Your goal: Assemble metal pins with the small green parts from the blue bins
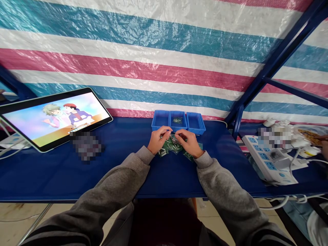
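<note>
Small green circuit boards (172, 147) with silvery parts lie in a loose pile on the blue table. Over the pile's left side is my left hand (158, 140), closed, thumb and forefinger pinched together; what they hold is too small to make out. My right hand (190, 142) is closed above the right side, its curled fingers on a circuit board (174, 138) with silvery edges. A short gap separates the fingertips of both hands. Just beyond them stand three joined blue bins; the middle bin (178, 128) contains a few green boards.
At the left a tablet (61, 118) leans upright, showing a cartoon, with a blurred item before it. White power strips (269, 162) with plugs and cables sit at the right, by a blue metal frame (256, 82). Another person's hand (325, 147) shows at the right edge.
</note>
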The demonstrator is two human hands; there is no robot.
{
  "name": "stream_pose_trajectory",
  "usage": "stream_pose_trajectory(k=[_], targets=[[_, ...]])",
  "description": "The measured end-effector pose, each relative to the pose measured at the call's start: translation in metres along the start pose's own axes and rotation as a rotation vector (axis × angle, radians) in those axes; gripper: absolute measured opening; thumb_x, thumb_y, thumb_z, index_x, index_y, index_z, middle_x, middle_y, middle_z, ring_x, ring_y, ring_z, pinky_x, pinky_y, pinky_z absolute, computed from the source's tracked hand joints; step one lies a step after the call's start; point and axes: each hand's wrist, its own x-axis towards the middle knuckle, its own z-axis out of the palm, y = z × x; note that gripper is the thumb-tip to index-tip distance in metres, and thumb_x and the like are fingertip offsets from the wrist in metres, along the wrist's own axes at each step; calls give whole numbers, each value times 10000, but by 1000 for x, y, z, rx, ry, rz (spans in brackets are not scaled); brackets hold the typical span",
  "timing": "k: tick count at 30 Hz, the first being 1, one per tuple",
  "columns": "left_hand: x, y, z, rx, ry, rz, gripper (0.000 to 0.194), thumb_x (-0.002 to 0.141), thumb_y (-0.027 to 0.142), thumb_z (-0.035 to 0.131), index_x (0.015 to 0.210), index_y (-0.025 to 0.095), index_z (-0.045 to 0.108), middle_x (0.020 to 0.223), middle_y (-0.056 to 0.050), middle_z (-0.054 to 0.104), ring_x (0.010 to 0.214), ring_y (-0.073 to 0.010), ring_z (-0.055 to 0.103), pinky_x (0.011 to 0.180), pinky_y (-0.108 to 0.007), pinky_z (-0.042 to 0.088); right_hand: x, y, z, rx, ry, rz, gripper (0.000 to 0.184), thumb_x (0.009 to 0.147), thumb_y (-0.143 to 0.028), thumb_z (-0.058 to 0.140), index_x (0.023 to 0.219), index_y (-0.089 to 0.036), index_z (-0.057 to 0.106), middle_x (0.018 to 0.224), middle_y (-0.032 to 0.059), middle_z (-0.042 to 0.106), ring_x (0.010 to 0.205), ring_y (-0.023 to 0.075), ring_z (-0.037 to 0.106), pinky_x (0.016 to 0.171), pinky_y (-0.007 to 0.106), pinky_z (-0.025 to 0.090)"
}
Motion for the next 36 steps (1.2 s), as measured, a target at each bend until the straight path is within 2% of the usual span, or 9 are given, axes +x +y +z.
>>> stream_pose_trajectory(k=[6,10,13,18,23,31,36], targets=[[-1,2,0,6,28,-38,309,930,449,531,958,160,638,533,35,490,470,-98,453,496,-222,386,0,-1,0,-10,0,-2,316,934,-457,492,812,-201,631,708,29,625,579,150,536,571,281,419],[0,2,0,-36,62,-54,337,871,481,606,983,166,651,719,-25,637,613,-134,587,596,-247,499,0,-4,-2,-2,17,45,396,953,-497,439,743,-203,600,597,-1,567,549,146,525,574,278,414],[2,1,1,-5,68,-40,327,852,482,628,906,163,676,811,-56,689,694,-160,633,659,-267,531,0,-5,-3,14,20,73,416,962,-505,417,726,-206,583,540,-22,524,515,138,514,572,273,412],[2,2,-1,62,38,-3,313,888,449,590,809,156,665,750,-54,675,655,-159,614,626,-267,505,1,-4,-2,-7,51,44,406,960,-479,434,717,-199,599,584,-5,560,522,139,520,574,279,408],[1,5,-2,72,-19,-2,396,944,425,498,661,160,582,610,-13,582,578,-126,549,589,-245,450,1,1,1,17,133,56,307,908,-469,532,941,-189,655,753,31,665,547,137,539,567,277,447],[1,10,-2,110,-30,4,523,966,424,455,507,172,449,478,18,459,466,-98,436,532,-250,375,1,2,2,-34,138,18,286,900,-460,545,869,-203,666,795,50,684,619,156,573,596,286,472],[0,7,-2,88,-12,-11,507,967,436,446,535,172,482,491,15,487,477,-102,476,531,-241,404,0,2,2,-29,81,37,263,918,-436,516,831,-211,622,739,28,655,588,151,564,594,284,460]])
